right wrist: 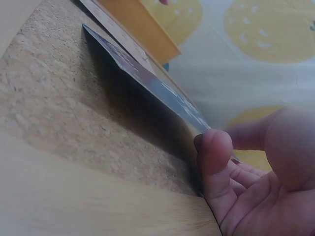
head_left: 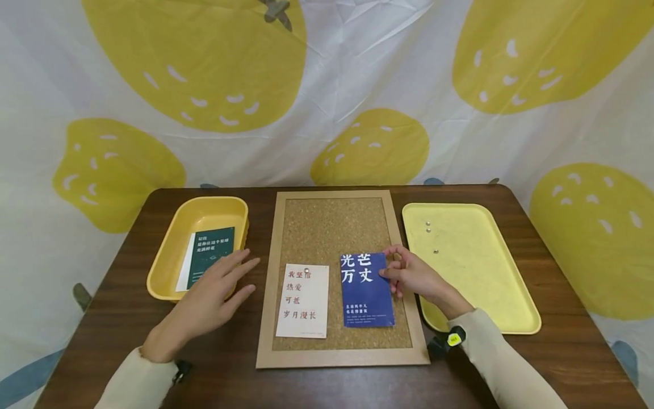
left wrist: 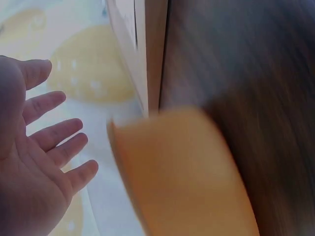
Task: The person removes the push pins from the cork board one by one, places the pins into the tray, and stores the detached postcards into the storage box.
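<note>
My right hand (head_left: 414,275) pinches the upper right edge of a blue card (head_left: 368,301) with white characters. In the right wrist view the blue card (right wrist: 162,101) tilts over the cork, with a shadow under it. Left of it on the cork board (head_left: 334,233) lies a white card (head_left: 302,307) with red characters and a pin (head_left: 306,270) near its top. My left hand (head_left: 217,289), fingers spread and holding nothing, hovers by the near right side of the yellow basket (head_left: 166,255). Inside that basket is a dark green card (head_left: 213,250) over a white one.
On the right stands a pale yellow tray (head_left: 480,267) with a few small metal pins (head_left: 436,251) on it. The board's wooden frame (head_left: 342,358) rises slightly around the cork. Everything rests on a dark brown table (head_left: 225,375) before a fruit-patterned cloth (head_left: 337,85).
</note>
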Motion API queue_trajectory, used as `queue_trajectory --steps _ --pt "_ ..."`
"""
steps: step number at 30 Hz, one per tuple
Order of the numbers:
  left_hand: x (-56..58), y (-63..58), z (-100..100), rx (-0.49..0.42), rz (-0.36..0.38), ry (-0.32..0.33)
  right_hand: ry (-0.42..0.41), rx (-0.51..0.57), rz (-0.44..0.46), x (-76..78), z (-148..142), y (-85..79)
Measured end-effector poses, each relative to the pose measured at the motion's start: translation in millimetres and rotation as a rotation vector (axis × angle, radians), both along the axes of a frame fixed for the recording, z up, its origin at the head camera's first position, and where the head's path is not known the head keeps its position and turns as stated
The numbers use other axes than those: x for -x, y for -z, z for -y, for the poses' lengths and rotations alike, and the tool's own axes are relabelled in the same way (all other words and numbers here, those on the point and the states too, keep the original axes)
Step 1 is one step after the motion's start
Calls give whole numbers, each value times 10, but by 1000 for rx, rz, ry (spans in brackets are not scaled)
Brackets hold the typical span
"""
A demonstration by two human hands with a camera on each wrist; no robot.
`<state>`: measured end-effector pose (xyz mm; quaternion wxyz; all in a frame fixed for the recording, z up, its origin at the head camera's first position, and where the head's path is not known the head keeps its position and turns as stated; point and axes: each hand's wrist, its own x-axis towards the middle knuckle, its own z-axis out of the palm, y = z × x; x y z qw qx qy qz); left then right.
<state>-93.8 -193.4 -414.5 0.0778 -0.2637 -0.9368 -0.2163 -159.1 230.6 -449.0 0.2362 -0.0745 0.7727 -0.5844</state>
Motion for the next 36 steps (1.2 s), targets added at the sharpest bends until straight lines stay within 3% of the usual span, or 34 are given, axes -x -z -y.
queue_trajectory --steps 3,9,13,18,21,30,32,36 --pt "18 -43 233 -56 -21 -65 -7 3 -1 -1 3 -4" --pt "61 -77 718 -185 39 -261 -6 -9 -4 11 4 -15" --pt "90 -7 955 -228 39 -374 -8 -11 0 26 4 -22" --pt "147 120 1122 -271 72 -445 -13 -10 1 31 6 -36" --pt "177 185 1172 -297 154 -465 -13 -5 4 30 7 -46" --pt "269 342 1241 -265 520 -477 -12 24 32 42 -9 -52" --pt "277 350 1241 -262 574 -492 -16 27 26 52 -10 -65" --pt "297 355 1229 -271 602 -505 -8 28 -3 78 -3 -120"
